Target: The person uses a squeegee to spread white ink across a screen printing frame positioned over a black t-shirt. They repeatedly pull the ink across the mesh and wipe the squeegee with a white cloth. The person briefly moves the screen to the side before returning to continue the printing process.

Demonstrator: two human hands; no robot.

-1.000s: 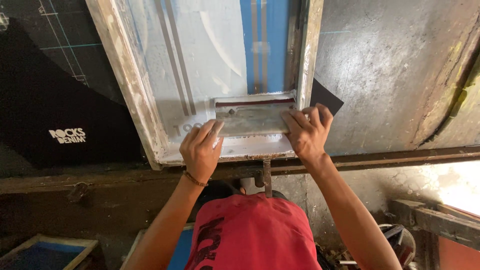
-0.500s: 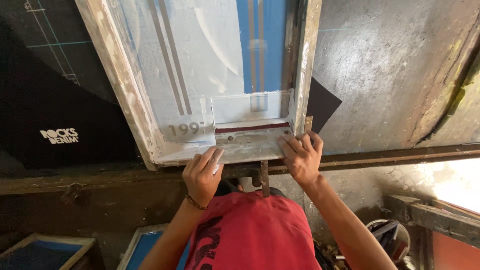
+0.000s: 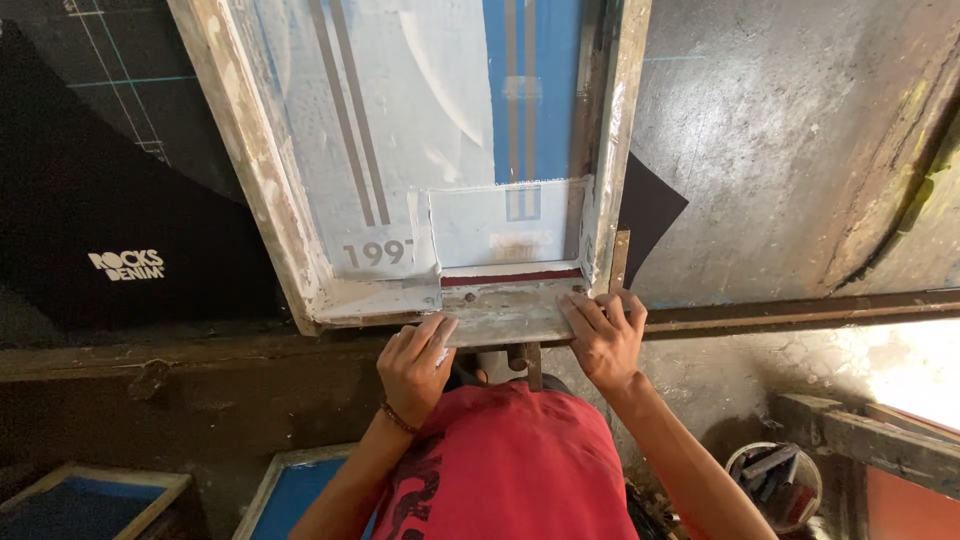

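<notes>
Both hands grip a squeegee (image 3: 505,312) that lies across the near end of a wooden printing screen frame (image 3: 250,170). The left hand (image 3: 415,365) is closed on the left end of the squeegee, fingers curled over its worn edge, and a thin bracelet (image 3: 398,418) sits on that wrist. The right hand (image 3: 603,338) is closed on the right end, with fingers spread on top. The frame rests on the table (image 3: 790,150) close to its near edge, and the squeegee is at the frame's near rail. A black cloth (image 3: 90,210) lies on the table at the left of the frame, and another dark piece (image 3: 650,210) shows just beside the frame's right rail. A red shirt (image 3: 510,470) fills the bottom middle.
</notes>
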